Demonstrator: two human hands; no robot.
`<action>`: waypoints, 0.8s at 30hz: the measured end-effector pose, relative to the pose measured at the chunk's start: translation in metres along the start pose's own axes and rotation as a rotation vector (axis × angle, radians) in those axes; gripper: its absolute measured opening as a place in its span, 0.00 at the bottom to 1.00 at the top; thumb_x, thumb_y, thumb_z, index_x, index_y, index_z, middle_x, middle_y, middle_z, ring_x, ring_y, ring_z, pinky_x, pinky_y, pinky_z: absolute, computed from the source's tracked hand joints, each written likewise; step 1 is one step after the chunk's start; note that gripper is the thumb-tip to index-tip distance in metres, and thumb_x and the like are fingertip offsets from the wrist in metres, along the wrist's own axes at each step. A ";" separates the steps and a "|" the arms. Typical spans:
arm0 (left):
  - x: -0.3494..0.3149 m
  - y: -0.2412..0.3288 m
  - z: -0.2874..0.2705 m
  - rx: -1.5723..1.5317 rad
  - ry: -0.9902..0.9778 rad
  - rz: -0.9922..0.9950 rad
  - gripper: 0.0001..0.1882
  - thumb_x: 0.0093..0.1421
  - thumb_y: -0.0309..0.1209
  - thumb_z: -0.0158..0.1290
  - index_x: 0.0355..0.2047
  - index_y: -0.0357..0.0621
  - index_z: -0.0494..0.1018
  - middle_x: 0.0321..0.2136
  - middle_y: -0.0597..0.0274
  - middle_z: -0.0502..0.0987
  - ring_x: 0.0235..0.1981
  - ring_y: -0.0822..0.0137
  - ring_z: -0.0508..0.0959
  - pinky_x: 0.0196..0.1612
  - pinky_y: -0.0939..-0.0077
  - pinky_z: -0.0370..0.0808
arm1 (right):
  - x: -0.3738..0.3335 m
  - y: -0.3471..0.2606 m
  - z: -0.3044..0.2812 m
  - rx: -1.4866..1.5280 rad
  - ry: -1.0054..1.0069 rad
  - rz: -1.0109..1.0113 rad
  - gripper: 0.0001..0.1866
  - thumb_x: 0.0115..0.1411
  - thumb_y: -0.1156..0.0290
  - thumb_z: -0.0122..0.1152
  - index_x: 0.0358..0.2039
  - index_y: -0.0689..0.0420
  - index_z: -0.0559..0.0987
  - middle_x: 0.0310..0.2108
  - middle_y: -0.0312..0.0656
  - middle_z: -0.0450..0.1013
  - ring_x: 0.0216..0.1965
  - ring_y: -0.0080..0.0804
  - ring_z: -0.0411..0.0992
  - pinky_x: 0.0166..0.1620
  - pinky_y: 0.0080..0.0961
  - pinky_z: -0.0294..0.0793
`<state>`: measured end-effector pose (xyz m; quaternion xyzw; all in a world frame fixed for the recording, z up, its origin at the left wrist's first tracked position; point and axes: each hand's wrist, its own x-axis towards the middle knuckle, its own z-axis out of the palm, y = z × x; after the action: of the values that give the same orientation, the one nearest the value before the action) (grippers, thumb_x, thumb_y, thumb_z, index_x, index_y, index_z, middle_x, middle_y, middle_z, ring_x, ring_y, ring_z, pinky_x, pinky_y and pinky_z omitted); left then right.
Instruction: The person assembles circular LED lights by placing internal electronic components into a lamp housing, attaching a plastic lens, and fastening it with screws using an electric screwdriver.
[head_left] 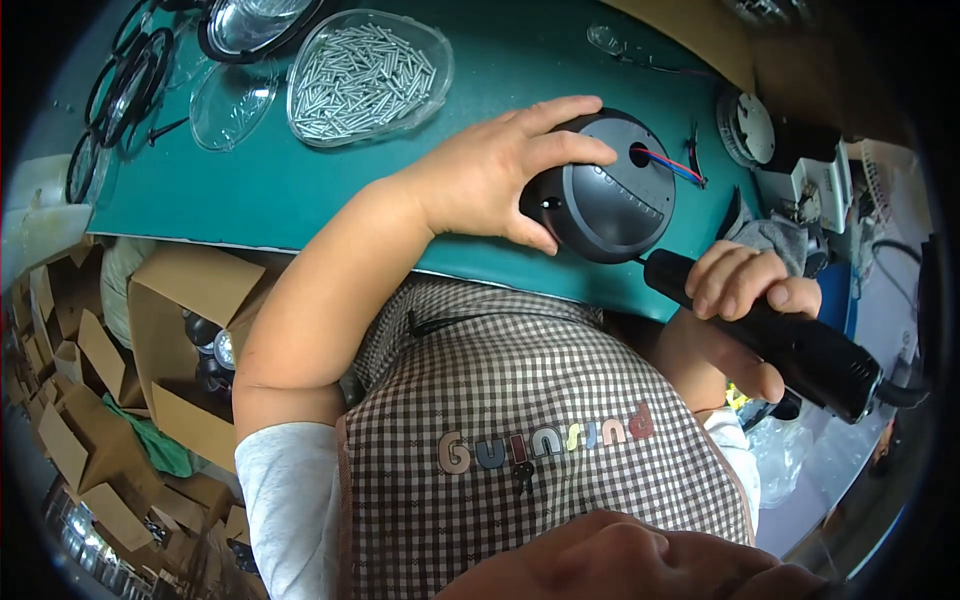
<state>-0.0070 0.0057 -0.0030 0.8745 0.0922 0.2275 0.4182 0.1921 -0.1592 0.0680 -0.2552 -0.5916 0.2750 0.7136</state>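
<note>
Nearest is the checked apron (pixel 520 350) across the person's body, and just beyond it the right hand (pixel 740 300) has its fingers curled firmly around a black power screwdriver (pixel 790 350), the thumb lying along its underside. The screwdriver's long axis slants from lower right to upper left: its cord (pixel 903 396) leaves the lower right end, and its thin tip points up and left at the lower rim of a black round housing (pixel 600 205); whether the tip touches is too small to tell. The housing sits on the green table (pixel 250 200), close to the near edge, its domed side turned toward the left hand (pixel 485 170) and its flat face, with a round hole, turned up and to the right. Red and blue wires (pixel 670 165) come out of that hole and point right, slightly downward. The left hand's fingers are spread wide and grip the housing, two reaching over its top and the thumb against its lower left side. Farther off, a clear tray (pixel 443 75) holds a heap of silver screws (pixel 365 85); left of it lie a clear lens (pixel 232 105) and black rings (pixel 130 90).
</note>
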 end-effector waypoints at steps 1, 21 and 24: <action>-0.001 -0.002 0.001 -0.002 0.003 0.010 0.51 0.31 0.34 0.76 0.60 0.62 0.68 0.69 0.55 0.58 0.65 0.46 0.64 0.64 0.55 0.69 | -0.001 -0.002 0.002 -0.038 0.022 -0.013 0.38 0.54 0.40 0.68 0.48 0.60 0.66 0.28 0.42 0.72 0.23 0.31 0.74 0.27 0.27 0.75; -0.003 0.000 0.003 0.046 0.028 0.015 0.47 0.38 0.39 0.74 0.60 0.68 0.65 0.69 0.58 0.57 0.63 0.47 0.66 0.62 0.55 0.70 | 0.022 -0.017 0.020 -0.100 0.081 0.075 0.42 0.53 0.35 0.67 0.50 0.60 0.68 0.29 0.42 0.72 0.24 0.31 0.73 0.27 0.28 0.74; -0.003 0.000 0.004 0.047 0.023 0.003 0.46 0.38 0.40 0.74 0.60 0.69 0.65 0.69 0.58 0.57 0.64 0.48 0.66 0.63 0.56 0.69 | 0.044 -0.027 0.036 -0.007 -0.043 -0.008 0.43 0.52 0.30 0.64 0.51 0.57 0.70 0.30 0.38 0.70 0.24 0.28 0.70 0.28 0.25 0.67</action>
<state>-0.0084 0.0018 -0.0058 0.8817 0.1012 0.2358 0.3960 0.1656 -0.1467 0.1235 -0.2495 -0.6088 0.2752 0.7010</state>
